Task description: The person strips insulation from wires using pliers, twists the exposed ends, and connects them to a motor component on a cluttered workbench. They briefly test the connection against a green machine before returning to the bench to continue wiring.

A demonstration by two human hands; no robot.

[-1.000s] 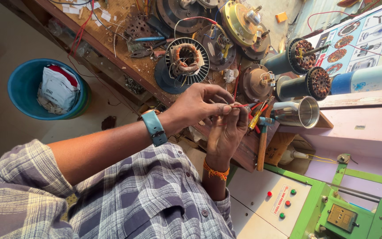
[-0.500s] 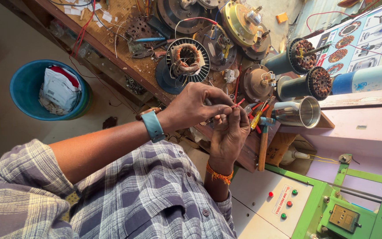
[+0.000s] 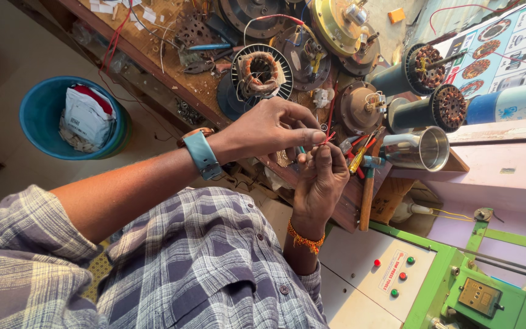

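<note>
My left hand (image 3: 269, 128), with a blue watch (image 3: 202, 154) on its wrist, and my right hand (image 3: 321, 183), with an orange thread bracelet, meet in front of the wooden workbench (image 3: 153, 64). The fingertips of both hands pinch the end of a thin red wire (image 3: 329, 135) that runs up toward the motor parts on the bench. A round fan stator with copper winding (image 3: 262, 72) lies just beyond my left hand.
The bench carries motor housings, two dark wound armatures (image 3: 439, 91), a steel cup (image 3: 421, 148), screwdrivers and a wooden-handled hammer (image 3: 366, 195). On the floor stands a blue bucket (image 3: 35, 106) with a white bag inside. At lower right is a green machine with a button panel (image 3: 391, 274).
Both hands have stayed together on the red wire; only the fingers have shifted slightly.
</note>
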